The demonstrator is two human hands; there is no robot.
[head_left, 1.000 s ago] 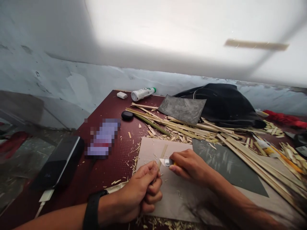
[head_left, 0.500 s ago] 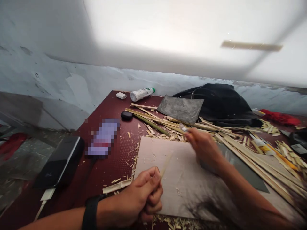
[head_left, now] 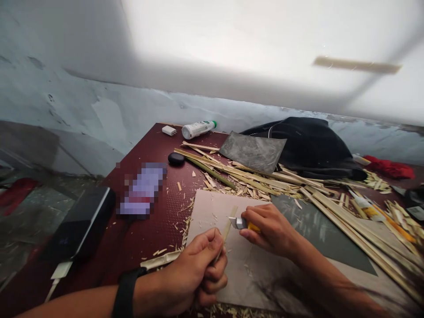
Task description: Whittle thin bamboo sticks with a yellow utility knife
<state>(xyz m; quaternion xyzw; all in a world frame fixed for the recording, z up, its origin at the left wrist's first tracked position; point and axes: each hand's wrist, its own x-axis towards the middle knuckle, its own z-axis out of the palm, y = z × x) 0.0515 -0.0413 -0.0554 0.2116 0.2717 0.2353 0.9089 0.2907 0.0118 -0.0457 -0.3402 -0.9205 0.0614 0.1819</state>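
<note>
My left hand (head_left: 205, 265) is closed around a thin bamboo strip (head_left: 229, 224), whose free end points up and away over the pale board (head_left: 205, 212). In my right hand (head_left: 270, 227) is a yellow utility knife (head_left: 253, 227), gripped by its handle. Its blade points left and lies at the strip's edge; I cannot tell whether it touches. The strip's lower end is hidden inside my left fist. Shavings are scattered on the board and along its edges.
Long bamboo strips (head_left: 351, 234) lie at the right over a dark grey sheet (head_left: 318, 229). Behind are a grey sandpaper-like sheet (head_left: 253, 150), black cloth (head_left: 308, 143) and a white bottle (head_left: 198, 129). A power bank (head_left: 79, 223), a blurred phone (head_left: 142, 190) and a black case (head_left: 176, 158) sit left.
My right hand has come back toward me and left with the knife, bringing the blade to the bamboo strip. My left hand keeps its hold, nearly still.
</note>
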